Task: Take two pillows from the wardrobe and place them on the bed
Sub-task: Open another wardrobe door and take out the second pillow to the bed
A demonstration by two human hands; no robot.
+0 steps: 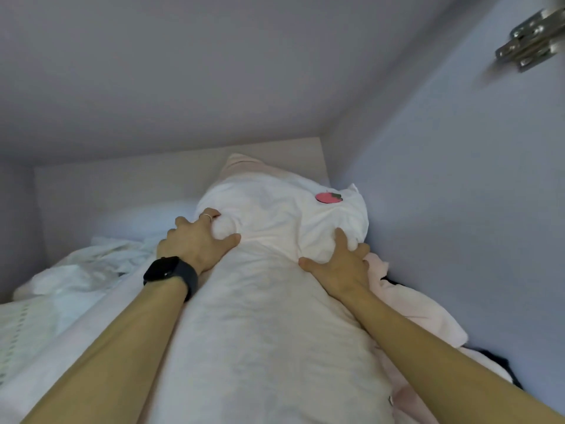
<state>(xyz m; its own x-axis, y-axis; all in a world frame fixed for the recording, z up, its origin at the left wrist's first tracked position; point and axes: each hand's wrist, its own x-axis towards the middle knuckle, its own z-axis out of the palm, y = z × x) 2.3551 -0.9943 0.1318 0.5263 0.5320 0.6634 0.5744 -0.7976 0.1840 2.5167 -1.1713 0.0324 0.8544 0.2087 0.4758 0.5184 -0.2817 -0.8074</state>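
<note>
Both your arms reach up into the wardrobe (458,148) compartment, and the white pillow (269,301) fills the middle of the view, running from 6 o'clock up to the centre. Your left hand (195,240) sits on the pillow's left flank, at about 9 o'clock from the pillow's crown, its fingers (211,215) spread and curled into the fabric, thumb splayed toward the middle so a bulge of cloth bunches between thumb and forefinger. A thin ring (206,216) shows on one finger and a black smartwatch (169,274) wraps that wrist. Your right hand (342,264) presses the pillow's right flank, at roughly 3 o'clock from the crown, fingers spread and digging in, thumb pointing toward the centre. A small pink strawberry patch (328,197) marks the pillowcase at about 1 o'clock from the hands. Behind the white pillow, at 12 o'clock, the corner of a pale pink pillow (244,165) pokes up against the back panel. To the left, at 9 o'clock, lies rumpled white bedding (91,264), and at 8 o'clock a folded cloth with a dotted print (21,328). At 4 o'clock, pale pink fabric (422,313) lies between the pillow and the wardrobe's side wall. A metal door hinge (532,41) shows, blurred, at 2 o'clock.
</note>
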